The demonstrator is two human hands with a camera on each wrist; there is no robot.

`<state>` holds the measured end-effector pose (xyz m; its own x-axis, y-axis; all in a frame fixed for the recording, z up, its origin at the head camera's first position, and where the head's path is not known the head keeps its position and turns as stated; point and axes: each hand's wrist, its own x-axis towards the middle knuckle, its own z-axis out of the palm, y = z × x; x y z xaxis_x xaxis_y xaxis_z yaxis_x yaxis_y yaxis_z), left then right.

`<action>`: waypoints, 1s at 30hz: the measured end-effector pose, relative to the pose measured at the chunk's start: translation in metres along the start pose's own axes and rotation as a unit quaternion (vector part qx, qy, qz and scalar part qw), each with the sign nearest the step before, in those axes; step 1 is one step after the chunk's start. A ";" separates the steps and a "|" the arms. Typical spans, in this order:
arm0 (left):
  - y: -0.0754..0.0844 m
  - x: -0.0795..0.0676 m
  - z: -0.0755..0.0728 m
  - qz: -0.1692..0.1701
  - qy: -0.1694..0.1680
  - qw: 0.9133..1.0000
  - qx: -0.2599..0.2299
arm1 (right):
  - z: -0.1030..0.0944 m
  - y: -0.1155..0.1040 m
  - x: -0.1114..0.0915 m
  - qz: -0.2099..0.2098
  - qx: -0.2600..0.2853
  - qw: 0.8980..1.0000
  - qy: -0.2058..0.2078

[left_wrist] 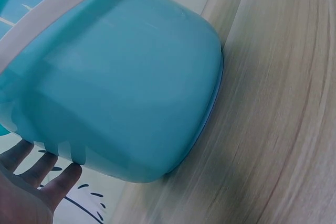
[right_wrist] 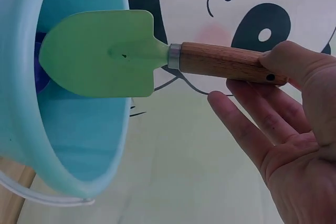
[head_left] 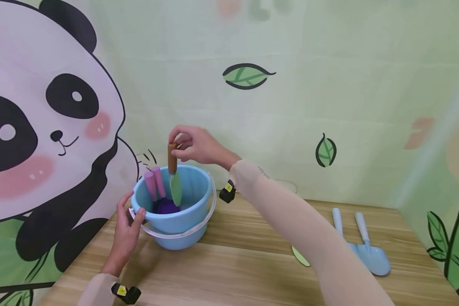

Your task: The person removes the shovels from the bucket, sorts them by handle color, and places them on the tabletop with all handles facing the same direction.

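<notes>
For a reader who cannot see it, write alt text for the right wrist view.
A right hand pinches the end of a wooden handle, holding a green trowel with its blade inside the mouth of a light blue bucket. A panda mural on a pale green wall fills the background.

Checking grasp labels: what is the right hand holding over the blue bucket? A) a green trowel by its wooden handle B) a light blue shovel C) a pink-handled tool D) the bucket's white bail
A: the right hand pinches the wooden handle of the green trowel, blade down inside the blue bucket.
</notes>
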<state>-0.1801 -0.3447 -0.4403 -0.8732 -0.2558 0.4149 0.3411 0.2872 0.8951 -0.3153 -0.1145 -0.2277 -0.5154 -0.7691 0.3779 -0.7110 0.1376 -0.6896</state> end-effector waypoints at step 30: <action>-0.002 0.002 -0.001 0.003 -0.003 1.000 -0.008 | -0.045 -0.003 -0.027 -0.033 0.012 0.991 0.130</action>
<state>-0.1818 -0.3461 -0.4412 -0.8734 -0.2486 0.4187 0.3514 0.2733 0.8954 -0.3211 -0.0659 -0.2083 -0.5762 -0.5885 0.5672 -0.7377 0.0758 -0.6709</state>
